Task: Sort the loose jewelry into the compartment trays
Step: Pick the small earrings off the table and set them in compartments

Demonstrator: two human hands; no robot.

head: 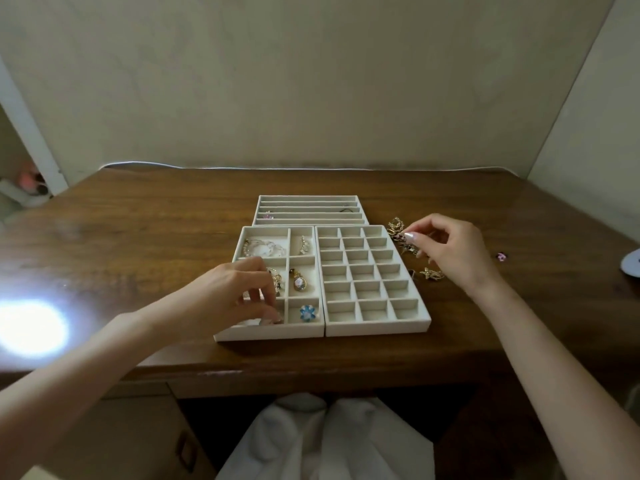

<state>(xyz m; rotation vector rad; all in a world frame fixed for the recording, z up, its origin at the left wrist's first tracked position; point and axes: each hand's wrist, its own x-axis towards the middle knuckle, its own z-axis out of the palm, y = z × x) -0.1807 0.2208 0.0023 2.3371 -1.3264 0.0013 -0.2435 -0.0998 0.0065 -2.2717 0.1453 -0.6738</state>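
Observation:
Three cream trays sit on the wooden desk. The left tray (225, 336) has large compartments holding a pearl bracelet (263, 247), a gold pendant (299, 280), a blue flower piece (307, 312) and other pieces. My left hand (239, 289) reaches into its front-left compartment, fingertips curled down on a small pale piece. The right tray (377, 327) has many small compartments that look bare. A loose pile of gold jewelry (403, 242) lies right of it. My right hand (450, 252) pinches a gold chain piece from that pile. A gold star-shaped piece (431, 273) lies just below the hand.
A long-slot tray (308, 198) stands behind the two, holding a few small items. A small pink piece (501, 257) lies alone at the right. A pale round object (632, 263) is at the desk's right edge. A bright light glare (31, 329) marks the left front.

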